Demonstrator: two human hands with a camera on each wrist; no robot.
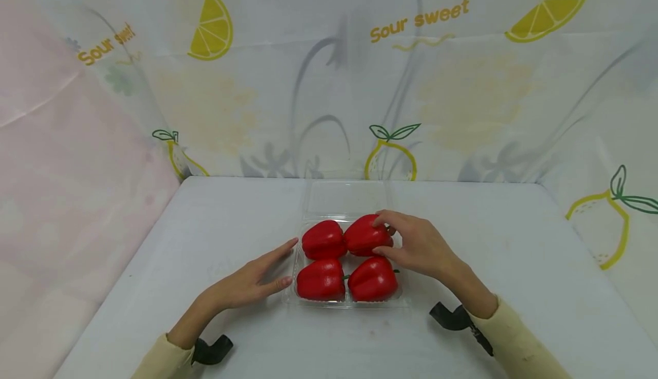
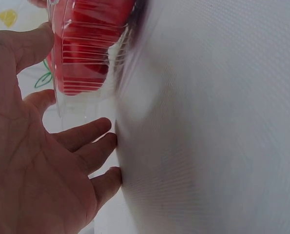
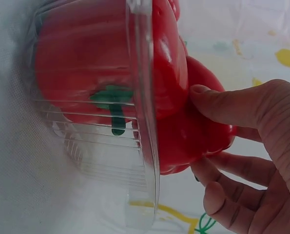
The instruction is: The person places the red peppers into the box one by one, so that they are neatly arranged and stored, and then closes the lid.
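A clear plastic clamshell box (image 1: 354,304) stands on the table with red bell peppers in two rows. My right hand (image 1: 424,248) grips the far right pepper (image 1: 364,235), thumb on its near side and fingers over its stem end. In the right wrist view that pepper (image 3: 183,134) rises above the box rim, behind the near right pepper (image 3: 86,63) with its green stem. At the box's left side, my left hand (image 1: 245,283) is spread, its thumb (image 2: 35,46) right at the rim. The far left pepper (image 1: 324,240) and near left pepper (image 1: 321,280) lie inside.
The box's clear lid (image 1: 346,197) lies folded back toward the far table edge. A white cloth (image 1: 247,208) covers the table. Behind hangs a lemon-print curtain (image 1: 288,93), with a pink cloth (image 1: 67,196) on the left. Black straps with mounts circle both wrists.
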